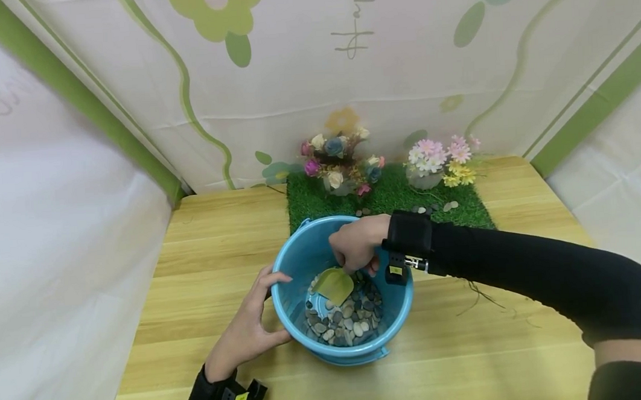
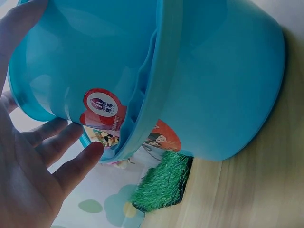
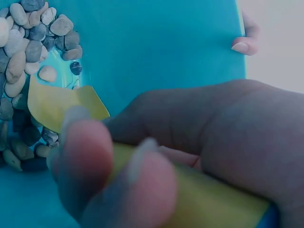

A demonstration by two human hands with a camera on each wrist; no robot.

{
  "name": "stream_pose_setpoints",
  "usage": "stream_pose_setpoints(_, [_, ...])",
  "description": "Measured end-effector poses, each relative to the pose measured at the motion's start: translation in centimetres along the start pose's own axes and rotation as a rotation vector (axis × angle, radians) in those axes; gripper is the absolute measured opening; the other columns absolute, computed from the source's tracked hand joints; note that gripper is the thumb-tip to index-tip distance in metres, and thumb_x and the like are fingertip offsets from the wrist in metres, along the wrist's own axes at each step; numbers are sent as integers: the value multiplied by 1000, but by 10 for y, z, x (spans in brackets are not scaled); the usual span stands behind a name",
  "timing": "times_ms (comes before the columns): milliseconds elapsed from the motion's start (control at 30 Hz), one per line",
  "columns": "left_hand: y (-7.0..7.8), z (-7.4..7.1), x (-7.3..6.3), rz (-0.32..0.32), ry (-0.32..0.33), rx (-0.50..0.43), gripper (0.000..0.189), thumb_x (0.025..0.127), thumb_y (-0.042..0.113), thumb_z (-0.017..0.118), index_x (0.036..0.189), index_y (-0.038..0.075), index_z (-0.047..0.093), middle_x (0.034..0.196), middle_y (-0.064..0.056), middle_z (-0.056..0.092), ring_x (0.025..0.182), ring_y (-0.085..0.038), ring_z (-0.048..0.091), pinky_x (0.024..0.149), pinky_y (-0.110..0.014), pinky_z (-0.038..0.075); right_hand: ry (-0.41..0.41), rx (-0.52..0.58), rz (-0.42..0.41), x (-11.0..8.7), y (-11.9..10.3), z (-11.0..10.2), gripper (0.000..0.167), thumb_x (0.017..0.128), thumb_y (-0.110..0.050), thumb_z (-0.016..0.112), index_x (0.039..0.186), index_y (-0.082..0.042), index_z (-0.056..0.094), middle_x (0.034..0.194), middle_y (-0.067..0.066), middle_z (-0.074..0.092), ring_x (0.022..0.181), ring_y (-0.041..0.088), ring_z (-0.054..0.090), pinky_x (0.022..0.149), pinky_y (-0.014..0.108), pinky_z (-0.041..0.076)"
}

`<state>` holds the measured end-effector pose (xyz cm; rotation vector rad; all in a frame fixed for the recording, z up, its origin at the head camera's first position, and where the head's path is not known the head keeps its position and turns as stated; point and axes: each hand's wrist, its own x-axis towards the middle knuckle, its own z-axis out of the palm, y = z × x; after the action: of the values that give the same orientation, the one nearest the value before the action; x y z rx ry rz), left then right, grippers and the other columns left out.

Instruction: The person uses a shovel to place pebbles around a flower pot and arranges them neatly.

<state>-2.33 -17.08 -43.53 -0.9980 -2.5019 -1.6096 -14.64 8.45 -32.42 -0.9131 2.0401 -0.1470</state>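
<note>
A blue bucket (image 1: 346, 351) stands on the table with pebbles (image 1: 354, 322) in its bottom. My right hand (image 1: 358, 243) reaches down inside it and grips a yellow toy shovel (image 1: 334, 285) by the handle. The shovel's blade (image 3: 61, 99) lies at the pebbles, and some blue shows at the handle's end in the right wrist view. On the bucket's left side, my left hand (image 1: 254, 318) holds the rim, one fingertip (image 3: 244, 46) hooked over it and the thumb against the outer side. Its other fingers (image 2: 78, 164) lie along the outside wall.
Behind the bucket lies a green turf mat (image 1: 304, 207), with a pot of mixed flowers (image 1: 340, 162) and another of pink, white and yellow ones (image 1: 440, 160). A few stones (image 1: 450, 206) rest on the mat. A printed cloth (image 1: 303, 74) hangs behind the wooden table (image 1: 219, 247).
</note>
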Motion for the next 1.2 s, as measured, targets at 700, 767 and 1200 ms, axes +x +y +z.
stream_pose_setpoints(700, [0,0,-1,-4,8,9,79,76,8,87,141,12,42,161,-9,26,138,-35,37,97,-57,49,5,15,-53,-2,0,-4,41,104,-13,60,64,-14,70,53,1,59,46,11,56,46,23,45])
stream_pose_setpoints(767, [1,0,-1,-3,7,2,80,76,7,87,142,14,42,161,-9,26,139,-35,37,97,-58,49,6,17,-60,-3,0,-4,41,104,-13,60,64,-15,69,52,0,59,46,11,55,46,23,44])
stream_pose_setpoints(1200, [0,-1,-2,4,8,27,77,76,10,86,140,7,43,159,-9,28,137,-34,38,98,-52,50,-51,98,-132,8,5,2,33,104,-13,59,75,-13,75,58,1,62,49,9,56,50,24,50])
